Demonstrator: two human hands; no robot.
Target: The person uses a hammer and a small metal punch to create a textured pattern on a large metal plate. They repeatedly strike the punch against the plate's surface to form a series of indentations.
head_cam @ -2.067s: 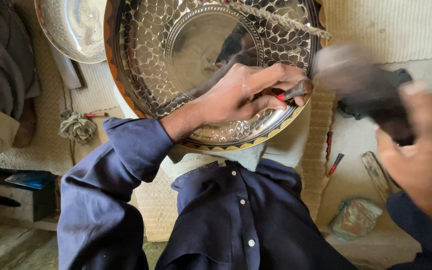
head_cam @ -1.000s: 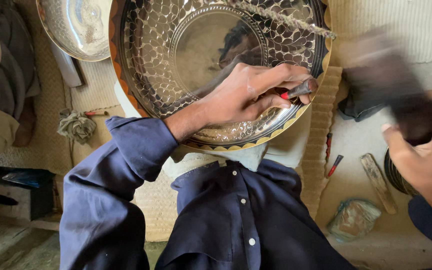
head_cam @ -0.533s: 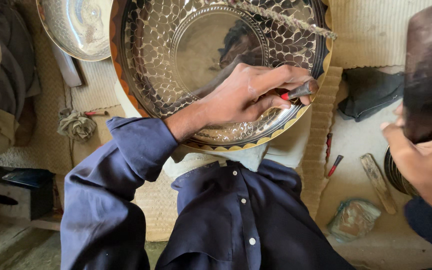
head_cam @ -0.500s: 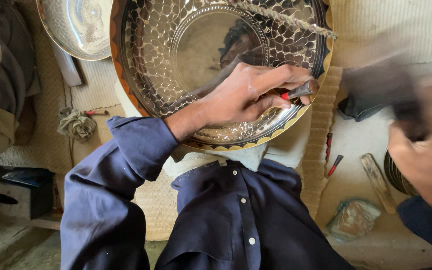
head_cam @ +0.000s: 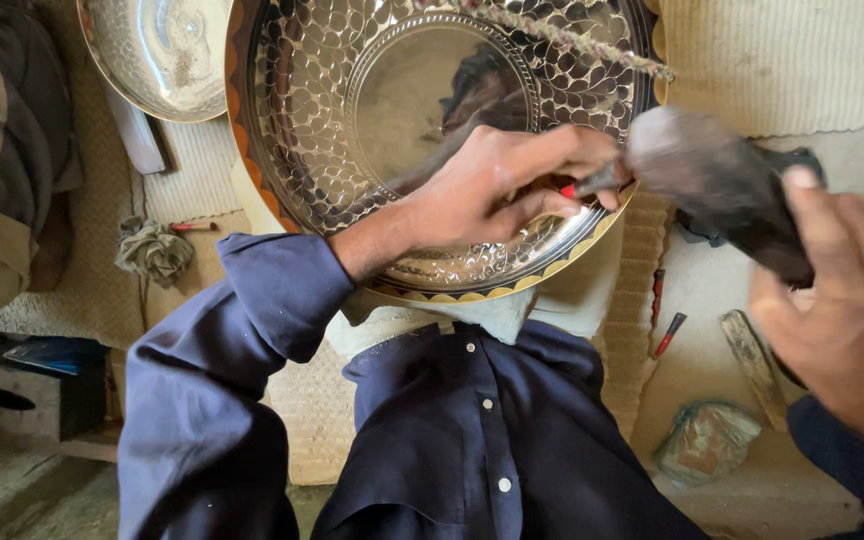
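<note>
A large round metal tray (head_cam: 352,110) with a scale-like engraved pattern and an orange-and-dark rim leans against my lap. My left hand (head_cam: 497,190) rests on its lower right part and grips a small chisel (head_cam: 592,183) with a red band, tip on the metal. My right hand (head_cam: 837,300) holds a dark wooden mallet (head_cam: 717,185), whose head touches the chisel's top end.
A second shiny metal dish (head_cam: 157,50) lies at the upper left. A knotted rag (head_cam: 155,250) sits on the woven mat (head_cam: 802,60). Small red-handled tools (head_cam: 667,335), a flat file (head_cam: 752,365) and a crumpled bag (head_cam: 707,440) lie at the right. A dark box (head_cam: 27,385) is at the left.
The mallet was raised to the right half a second ago and has swung down and left onto the chisel. My left hand and the tray have stayed put.
</note>
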